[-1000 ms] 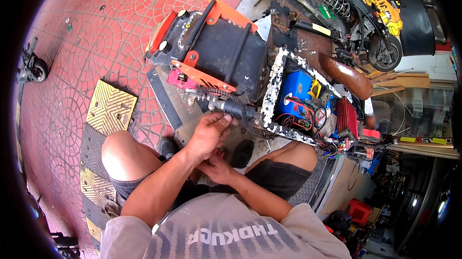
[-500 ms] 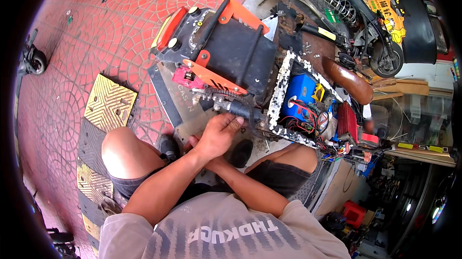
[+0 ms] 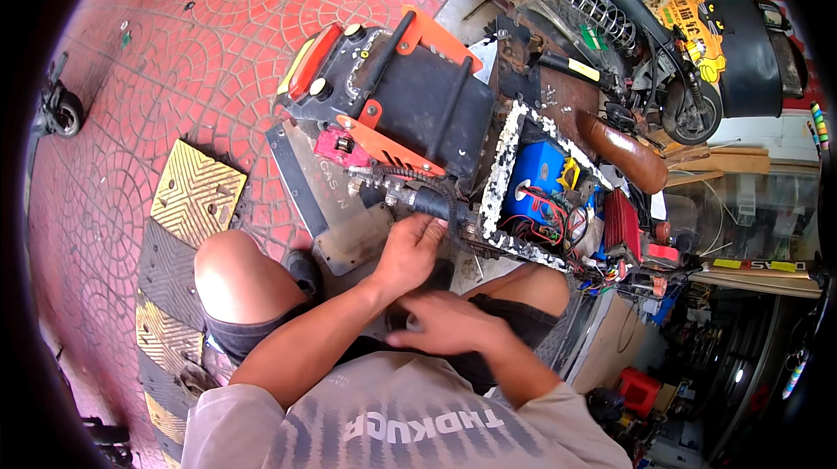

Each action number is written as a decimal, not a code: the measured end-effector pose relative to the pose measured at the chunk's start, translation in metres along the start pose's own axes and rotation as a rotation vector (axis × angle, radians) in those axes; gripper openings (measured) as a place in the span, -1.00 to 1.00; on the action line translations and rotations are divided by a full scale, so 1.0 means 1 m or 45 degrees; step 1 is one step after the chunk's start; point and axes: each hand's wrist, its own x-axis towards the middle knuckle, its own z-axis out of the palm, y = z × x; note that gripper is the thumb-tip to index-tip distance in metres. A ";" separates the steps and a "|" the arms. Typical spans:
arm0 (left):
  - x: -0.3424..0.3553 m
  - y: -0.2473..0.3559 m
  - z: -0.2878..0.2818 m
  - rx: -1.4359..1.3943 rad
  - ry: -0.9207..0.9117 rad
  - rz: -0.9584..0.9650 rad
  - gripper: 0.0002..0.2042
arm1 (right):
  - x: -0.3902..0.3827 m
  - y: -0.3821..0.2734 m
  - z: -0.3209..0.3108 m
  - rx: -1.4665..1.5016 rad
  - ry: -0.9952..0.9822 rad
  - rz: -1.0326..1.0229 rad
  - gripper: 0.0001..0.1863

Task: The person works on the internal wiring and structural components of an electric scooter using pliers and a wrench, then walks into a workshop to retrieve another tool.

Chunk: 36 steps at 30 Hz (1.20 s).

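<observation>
A seated person's left hand point(image 3: 410, 251) closes its fingers over a black ribbed hose point(image 3: 436, 205) at the edge of an upturned scooter's underside, while the right hand point(image 3: 445, 322), blurred and curled just below it, leaves its grip impossible to tell. Just right of the left hand, a white-speckled battery compartment point(image 3: 499, 174) holds a blue battery pack point(image 3: 536, 177) amid red and black wires point(image 3: 534, 227). Up and far right of it, a yellow sticker point(image 3: 689, 20) marks a parked scooter point(image 3: 610, 16).
</observation>
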 end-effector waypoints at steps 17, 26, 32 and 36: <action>-0.005 0.023 0.009 0.556 0.171 0.317 -0.81 | 0.109 0.051 -0.348 -0.131 -0.001 0.691 -0.63; -0.001 0.032 0.001 0.576 0.215 0.269 -0.84 | 0.112 0.075 -0.363 -0.093 -0.342 0.821 -0.43; -0.002 0.038 0.002 0.568 0.206 0.216 -0.86 | 0.104 0.105 -0.363 0.045 -0.409 0.717 -0.51; -0.002 0.037 0.000 0.517 0.145 0.126 -0.87 | 0.101 0.088 -0.355 0.001 -0.266 0.698 -0.66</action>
